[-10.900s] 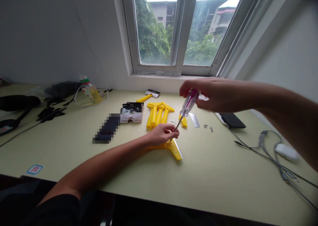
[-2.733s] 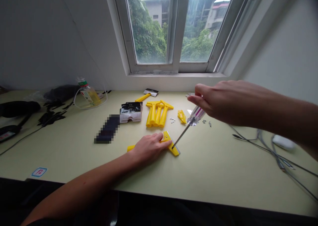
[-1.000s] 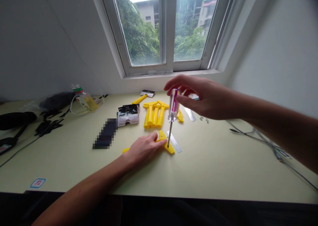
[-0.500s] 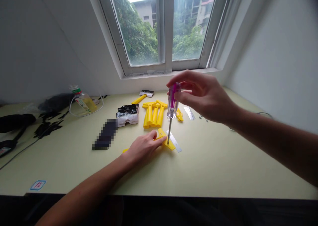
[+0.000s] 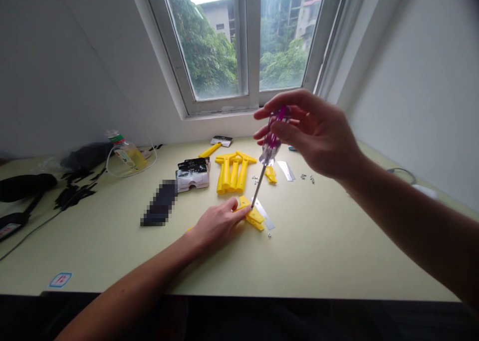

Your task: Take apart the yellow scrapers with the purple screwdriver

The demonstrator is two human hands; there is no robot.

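Note:
My right hand (image 5: 318, 131) grips the clear and purple handle of a screwdriver (image 5: 271, 149), fingers wrapped round it. The shaft slants down to the left, its tip at the head of a yellow scraper (image 5: 256, 220) beside my left fingertip. Flat on the table, my left hand (image 5: 217, 225) is closed on that scraper and hides most of its handle. At the near end, the head's two yellow layers look slightly apart. A thin metal blade (image 5: 267, 218) lies along the head's right side. Close by rests a small nut (image 5: 269, 235).
Several yellow scrapers (image 5: 235, 173) lie behind my left hand, with black-and-white packaging (image 5: 192, 175) to their left. Small nuts (image 5: 255, 178), a yellow piece (image 5: 271, 175), loose blades (image 5: 286, 171) and screws (image 5: 307, 177) are scattered rightward. A bottle (image 5: 129, 156) stands far left.
My right hand has risen and moved right, tilting the screwdriver; its tip has shifted up along the scraper head. The nut by the near end now shows. My left hand has barely moved.

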